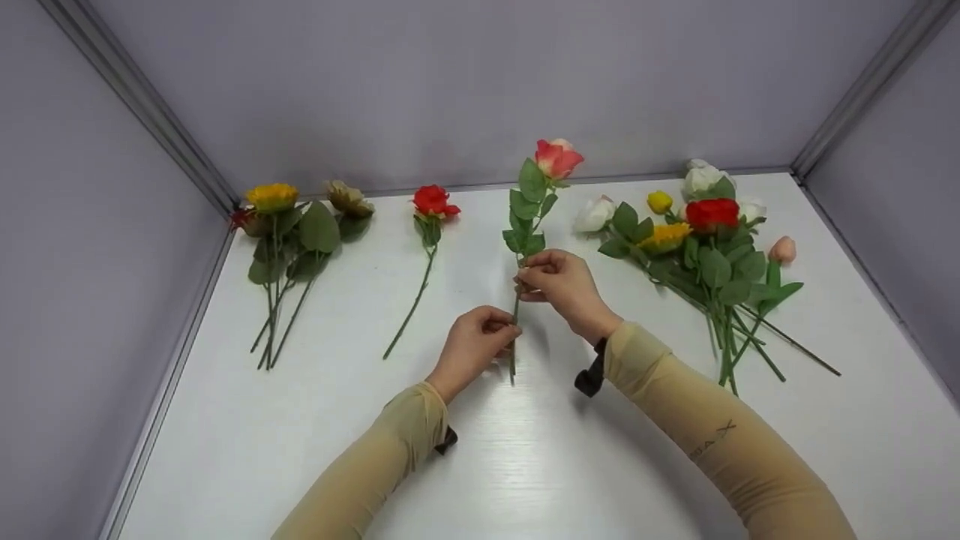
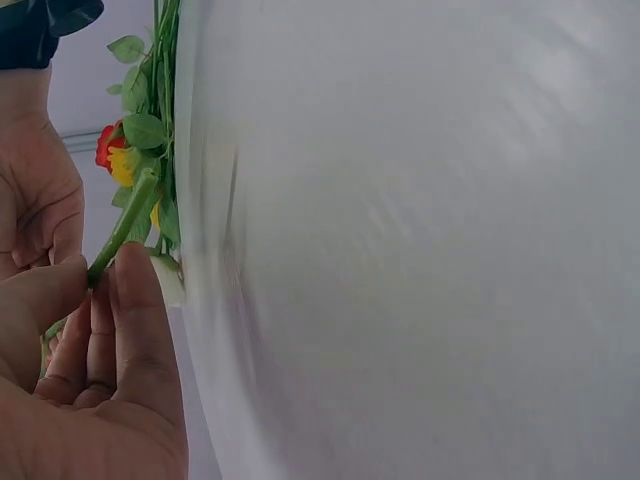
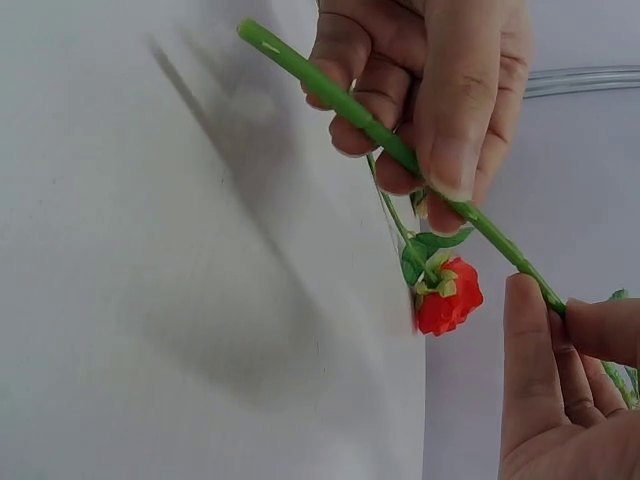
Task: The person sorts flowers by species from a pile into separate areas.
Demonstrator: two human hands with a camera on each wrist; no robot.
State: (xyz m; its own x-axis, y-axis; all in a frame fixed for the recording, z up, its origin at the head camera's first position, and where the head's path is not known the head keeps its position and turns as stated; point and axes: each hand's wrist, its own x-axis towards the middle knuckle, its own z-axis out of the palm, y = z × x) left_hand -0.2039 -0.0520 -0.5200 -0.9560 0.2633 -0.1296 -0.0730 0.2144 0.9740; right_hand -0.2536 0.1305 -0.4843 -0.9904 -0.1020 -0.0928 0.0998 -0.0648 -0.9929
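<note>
Both hands hold one pink rose [image 1: 559,159] on a long green stem, bloom pointing away toward the back wall. My right hand [image 1: 564,289] pinches the stem just below the leaves. Lower down, near the cut end, my left hand [image 1: 474,346] pinches the same stem between thumb and fingers. In the right wrist view the green stem [image 3: 330,92] runs slantwise through both hands, above its shadow on the table. The left wrist view shows the stem's cut end [image 2: 140,200] sticking out past the left fingertips; the bloom is out of that view.
A single red rose [image 1: 433,202] lies left of the hands. Farther left rests a bunch with a yellow sunflower [image 1: 272,198] and a brownish bloom [image 1: 347,199]. On the right is a larger pile with a red flower [image 1: 712,216], white blooms and a peach tulip [image 1: 782,250]. Grey walls enclose the white table [image 1: 480,465].
</note>
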